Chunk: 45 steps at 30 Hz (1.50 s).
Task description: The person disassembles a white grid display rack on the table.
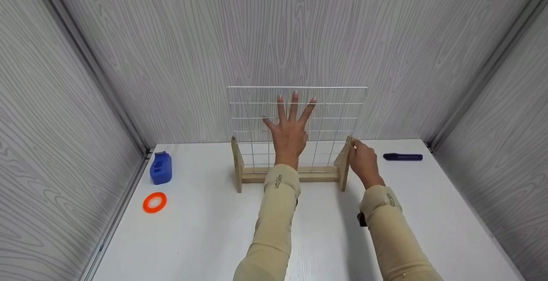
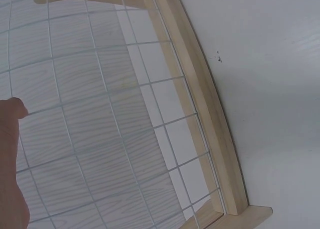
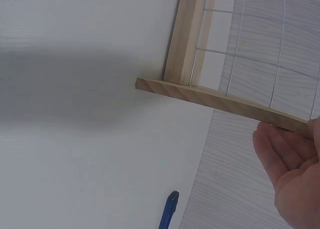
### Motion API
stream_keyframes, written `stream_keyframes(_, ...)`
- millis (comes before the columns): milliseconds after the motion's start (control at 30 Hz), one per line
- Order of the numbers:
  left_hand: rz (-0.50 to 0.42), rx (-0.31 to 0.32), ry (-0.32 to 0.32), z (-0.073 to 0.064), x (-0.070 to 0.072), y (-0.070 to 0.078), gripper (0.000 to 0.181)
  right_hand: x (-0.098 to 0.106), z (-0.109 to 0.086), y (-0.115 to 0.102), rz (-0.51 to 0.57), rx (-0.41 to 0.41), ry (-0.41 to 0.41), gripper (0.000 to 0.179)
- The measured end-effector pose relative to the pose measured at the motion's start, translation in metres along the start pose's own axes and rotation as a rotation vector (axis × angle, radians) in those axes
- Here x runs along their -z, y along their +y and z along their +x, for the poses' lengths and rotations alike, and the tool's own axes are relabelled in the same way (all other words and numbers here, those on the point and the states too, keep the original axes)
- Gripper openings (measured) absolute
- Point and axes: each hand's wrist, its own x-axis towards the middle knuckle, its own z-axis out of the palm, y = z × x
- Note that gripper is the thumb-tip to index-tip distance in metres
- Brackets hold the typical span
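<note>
A white wire grid stands upright in a wooden stand, which has a side board at each end. My left hand lies against the grid near its middle, fingers spread and straight. The left wrist view catches just part of that hand at its left edge, over the wires. At the right end, my right hand pinches the upper part of the side board. In the right wrist view, the fingers lie along the board's outer face, with the thumb at its other side.
On the white table's left lie a blue plastic piece with a narrower top and an orange ring. A dark blue marker-like stick lies right of the stand. Wood-grained panels rise behind and at both sides.
</note>
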Motion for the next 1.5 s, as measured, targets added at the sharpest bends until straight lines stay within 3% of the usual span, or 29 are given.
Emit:
stream_keyframes(433, -0.039, 0.011, 0.022, 0.001, 0.002, -0.002, 0.096, -0.001, 0.000, -0.002, -0.003, -0.021, 0.003, 0.045)
stream_keyframes(833, -0.028, 0.017, 0.006, 0.004, 0.008, -0.007, 0.098, -0.001, 0.000, 0.000, -0.020, 0.036, 0.053, 0.039)
stream_keyframes(1067, -0.010, 0.008, 0.026, 0.005, 0.010, -0.006, 0.097, -0.001, 0.001, 0.001, -0.017, 0.009, 0.043, 0.039)
stream_keyframes(1500, -0.014, 0.011, -0.003, 0.006, 0.011, -0.006, 0.102, -0.002, -0.001, 0.000, 0.011, 0.014, 0.046, 0.041)
